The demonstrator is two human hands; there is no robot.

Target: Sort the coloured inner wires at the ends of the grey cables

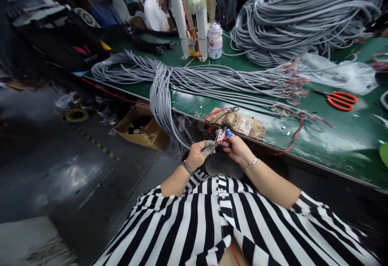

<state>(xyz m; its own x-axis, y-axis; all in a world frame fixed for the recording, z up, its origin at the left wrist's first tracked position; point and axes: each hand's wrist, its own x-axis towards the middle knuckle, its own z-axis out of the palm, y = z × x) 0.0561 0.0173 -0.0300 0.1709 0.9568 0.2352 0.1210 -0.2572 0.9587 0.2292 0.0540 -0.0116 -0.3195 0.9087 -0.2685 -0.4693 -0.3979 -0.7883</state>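
Note:
My left hand (197, 155) is closed, with grey wrapping on its thumb and finger, around the end of a cable whose thin red and pale wires (222, 137) fan out between my hands. Pinching these wires from the other side is my right hand (238, 148), which wears a blue cover on one fingertip. Both hands are held just off the bench's front edge. Right behind them lies a worn wooden block (242, 125) with tape and an orange-red cord on it. My fingers hide where the wires leave the cable's jacket.
A long bundle of grey cables (194, 76) lies along the green bench (339, 144), part of it hanging over the edge. Orange-handled scissors (342, 100), a clear plastic bag (339, 74), a bottle (215, 41) and a big cable coil (303, 11) are there too. A person (156, 13) sits behind.

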